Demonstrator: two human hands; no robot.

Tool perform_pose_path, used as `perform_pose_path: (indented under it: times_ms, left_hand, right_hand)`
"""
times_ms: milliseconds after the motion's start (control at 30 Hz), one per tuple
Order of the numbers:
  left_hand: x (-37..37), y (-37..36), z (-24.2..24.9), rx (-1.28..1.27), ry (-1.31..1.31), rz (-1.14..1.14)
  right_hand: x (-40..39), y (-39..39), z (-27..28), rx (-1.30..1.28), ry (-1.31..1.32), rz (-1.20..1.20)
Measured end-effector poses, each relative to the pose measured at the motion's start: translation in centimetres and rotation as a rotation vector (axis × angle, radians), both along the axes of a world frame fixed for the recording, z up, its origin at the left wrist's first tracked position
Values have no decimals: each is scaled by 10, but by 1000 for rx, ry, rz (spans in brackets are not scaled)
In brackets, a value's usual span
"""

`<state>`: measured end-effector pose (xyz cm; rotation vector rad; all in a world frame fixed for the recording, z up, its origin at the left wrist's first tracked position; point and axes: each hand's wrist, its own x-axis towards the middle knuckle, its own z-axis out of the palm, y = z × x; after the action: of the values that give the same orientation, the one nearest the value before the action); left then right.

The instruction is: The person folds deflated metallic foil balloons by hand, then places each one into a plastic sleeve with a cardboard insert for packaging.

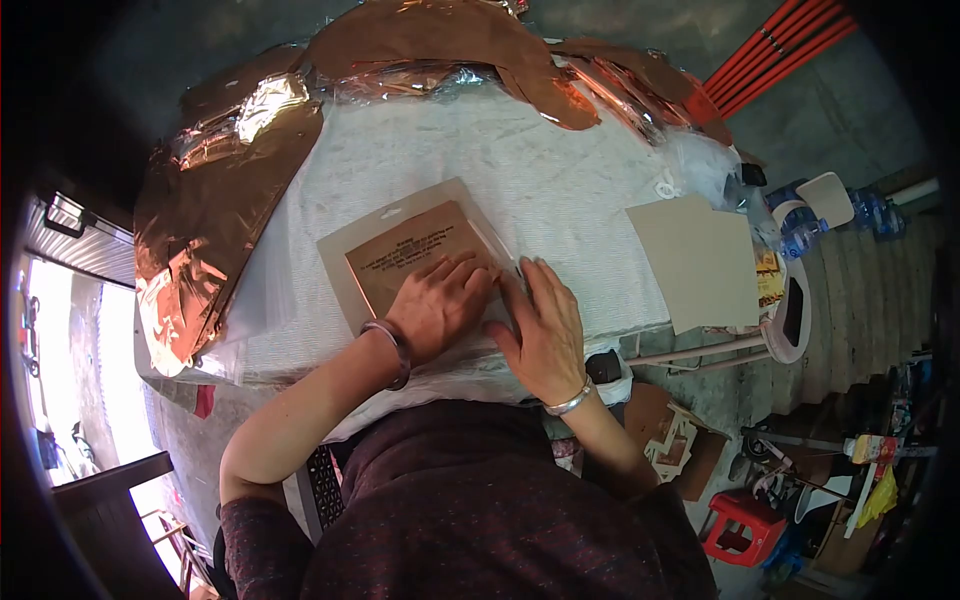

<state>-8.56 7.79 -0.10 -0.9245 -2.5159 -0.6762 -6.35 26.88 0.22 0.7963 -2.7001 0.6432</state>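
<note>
A clear plastic bag (335, 252) with a hang hole and printed warning text lies tilted on the white-covered table. Inside it are a grey card and a copper-brown sheet (375, 280). My left hand (440, 305) rests on the lower right part of the bag, its fingers bent and close together, seemingly gripping near the bag's edge; the fingertips are partly hidden. Along the right edge of the bag lies my right hand (542, 330), fingers stretched out, thumb toward the left hand. Both hands nearly meet at the fingertips.
Copper foil pieces (230, 200) cover the table's left side, with more foil (420, 40) along the back. Grey cards (700, 262) lie at the right edge. Beyond are plastic bottles (800, 235), a red stool (742, 530) and a cardboard box (690, 450) on the floor.
</note>
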Motion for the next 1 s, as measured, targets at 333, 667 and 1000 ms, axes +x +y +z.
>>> perform_pose_path:
  times_ms: [333,667,1000]
  left_hand:
    - [4,-8,4,76,-137,-40]
    - [-7,-41,8,-85,-252,99]
    - [-19,-53,2,-354,-347,236]
  right_hand:
    - [-12,11,19,-319,-21,76]
    - [-25,-14,6,227,-189,201]
    - [-23,-19,7,286,-161,177]
